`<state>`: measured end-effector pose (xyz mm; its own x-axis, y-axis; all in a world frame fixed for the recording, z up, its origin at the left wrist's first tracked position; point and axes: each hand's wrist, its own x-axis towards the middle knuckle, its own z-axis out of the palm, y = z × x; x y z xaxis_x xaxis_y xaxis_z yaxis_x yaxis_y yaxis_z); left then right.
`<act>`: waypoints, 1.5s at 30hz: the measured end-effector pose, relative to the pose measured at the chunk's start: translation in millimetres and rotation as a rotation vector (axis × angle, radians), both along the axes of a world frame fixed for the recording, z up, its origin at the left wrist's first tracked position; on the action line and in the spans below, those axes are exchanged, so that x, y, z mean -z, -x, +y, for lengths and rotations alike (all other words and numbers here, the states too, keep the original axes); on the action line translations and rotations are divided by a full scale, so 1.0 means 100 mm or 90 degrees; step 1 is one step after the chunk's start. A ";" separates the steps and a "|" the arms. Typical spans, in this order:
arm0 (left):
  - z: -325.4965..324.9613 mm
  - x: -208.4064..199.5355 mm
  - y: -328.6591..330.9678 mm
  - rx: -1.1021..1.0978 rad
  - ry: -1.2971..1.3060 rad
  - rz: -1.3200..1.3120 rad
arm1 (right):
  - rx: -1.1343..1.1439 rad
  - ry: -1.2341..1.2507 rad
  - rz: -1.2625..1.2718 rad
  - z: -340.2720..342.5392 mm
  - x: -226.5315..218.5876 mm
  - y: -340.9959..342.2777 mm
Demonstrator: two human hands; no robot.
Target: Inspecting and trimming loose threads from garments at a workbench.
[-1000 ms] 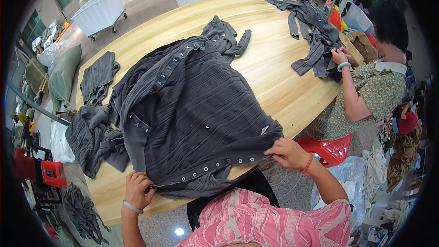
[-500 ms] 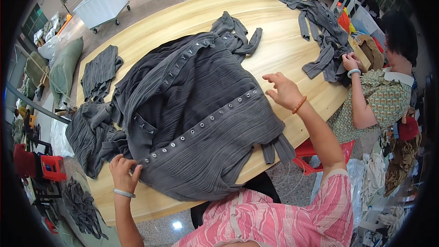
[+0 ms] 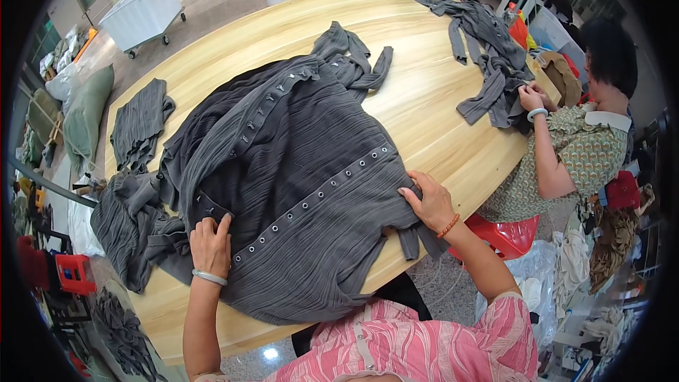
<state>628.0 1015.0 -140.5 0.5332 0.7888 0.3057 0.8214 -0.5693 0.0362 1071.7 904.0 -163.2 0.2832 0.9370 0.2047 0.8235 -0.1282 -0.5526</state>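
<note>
A dark grey ribbed cardigan point(image 3: 332, 219) lies spread before me with its front open. A row of round metal snaps point(image 3: 305, 206) runs along its nearer front edge; the farther edge point(image 3: 265, 108) bears small metal fittings. My left hand point(image 3: 211, 246) is at the left end, its thumb and bent fingers closed on the corner of the farther edge. At the right side my right hand point(image 3: 430, 201) rests on the cardigan, fingers and thumb apart. Its fingertips touch the cloth near the right end of the snap row.
Folded grey ribbed cloth point(image 3: 141, 122) and a crumpled grey garment point(image 3: 127, 223) lie on the table's left side. More grey garments point(image 3: 488, 56) lie at the far right, where a co-worker point(image 3: 566, 141) handles one. A red stool point(image 3: 503, 237) stands beside the table's near right edge.
My left hand has moved up and right from the snap row's end to the other front edge's corner. My right hand has come down from the air onto the cardigan's right side.
</note>
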 end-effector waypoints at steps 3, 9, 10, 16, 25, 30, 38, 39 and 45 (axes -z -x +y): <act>0.12 0.15 0.13 0.023 -0.037 0.073 | -0.079 -0.049 0.005 0.05 -0.08 -0.17; 0.05 -0.07 0.54 -0.081 -0.048 0.045 | -0.079 -0.111 -0.130 0.29 -0.38 -0.38; 0.02 -0.07 0.54 -0.107 -0.049 0.003 | -0.061 -0.068 -0.150 0.29 -0.33 -0.41; -0.12 -0.13 0.08 -0.080 -0.113 0.004 | -0.067 -0.064 -0.160 0.16 -0.07 -0.41; 0.09 0.21 0.16 -0.118 -0.187 0.048 | -0.071 -0.047 -0.100 0.13 -0.06 -0.42; 0.07 0.02 0.31 -0.091 -0.076 -0.208 | -0.087 -0.051 -0.116 0.17 -0.09 -0.42; -0.05 -0.29 0.83 -0.081 0.083 -0.411 | -0.086 -0.017 -0.112 0.22 -0.16 -0.43; -0.08 -0.26 0.77 -0.090 0.062 -0.401 | -0.088 -0.015 -0.113 0.23 -0.15 -0.43; -0.20 -0.07 -0.07 -0.167 -0.105 -0.191 | -0.081 -0.008 -0.111 0.25 -0.14 -0.39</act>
<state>635.3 995.1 -133.2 0.1895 0.8136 0.5498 0.9062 -0.3604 0.2211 1111.1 928.6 -149.1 0.1228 0.9597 0.2527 0.9157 -0.0115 -0.4016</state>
